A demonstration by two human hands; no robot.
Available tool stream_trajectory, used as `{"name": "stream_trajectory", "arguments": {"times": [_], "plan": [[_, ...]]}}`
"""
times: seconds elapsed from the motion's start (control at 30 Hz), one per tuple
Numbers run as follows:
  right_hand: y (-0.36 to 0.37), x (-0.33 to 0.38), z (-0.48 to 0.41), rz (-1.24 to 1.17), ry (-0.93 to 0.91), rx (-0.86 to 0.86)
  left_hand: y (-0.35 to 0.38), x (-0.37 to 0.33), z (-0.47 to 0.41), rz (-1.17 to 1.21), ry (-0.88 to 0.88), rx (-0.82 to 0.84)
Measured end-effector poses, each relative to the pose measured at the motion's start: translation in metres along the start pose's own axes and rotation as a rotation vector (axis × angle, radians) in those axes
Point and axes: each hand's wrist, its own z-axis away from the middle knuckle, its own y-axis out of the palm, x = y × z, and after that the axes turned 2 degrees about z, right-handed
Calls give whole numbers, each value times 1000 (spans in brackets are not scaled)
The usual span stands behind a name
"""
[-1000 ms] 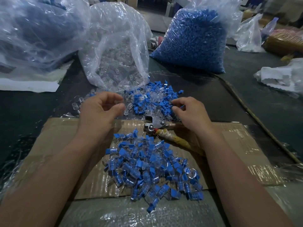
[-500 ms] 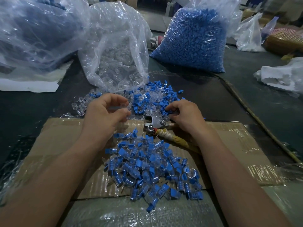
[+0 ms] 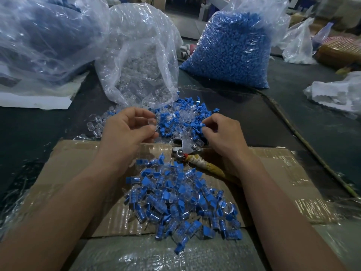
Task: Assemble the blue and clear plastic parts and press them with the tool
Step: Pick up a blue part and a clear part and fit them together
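Observation:
My left hand [image 3: 127,130] pinches a small clear plastic part [image 3: 152,122] between thumb and fingers, just left of the loose mix of blue and clear parts [image 3: 181,118]. At the right edge of that mix, my right hand [image 3: 222,133] pinches a blue part [image 3: 202,125] with its fingertips. The metal pressing tool [image 3: 185,147], with a tape-wrapped handle [image 3: 203,166], lies on the cardboard between my hands. A heap of assembled blue-and-clear pieces [image 3: 181,202] sits on the cardboard sheet [image 3: 273,173] near me.
A bag of clear parts [image 3: 140,61] lies open behind the loose mix. A full bag of blue parts [image 3: 234,47] stands at the back right. Another large bag [image 3: 43,36] fills the back left. White crumpled plastic [image 3: 336,94] lies at the far right.
My left hand has lifted slightly with a clear part now pinched at its fingertips. My right hand has shifted left into the loose mix and closed its fingers on a blue part.

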Motion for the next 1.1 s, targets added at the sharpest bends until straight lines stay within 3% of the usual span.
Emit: {"name": "stream_trajectory", "arguments": {"times": [0.17, 0.57, 0.8, 1.1], "plan": [[-4, 12, 4, -126, -20, -49, 10, -15, 1, -78, 2, 73], [-6, 61, 33, -432, -162, -87, 5, -4, 14, -84, 77, -147], [0, 71, 39, -345, -204, -75, 14, -5, 24, -185, 199, -156], [-1, 69, 40, -331, -190, -19, 14, -7, 26, -169, 188, -61]]}}
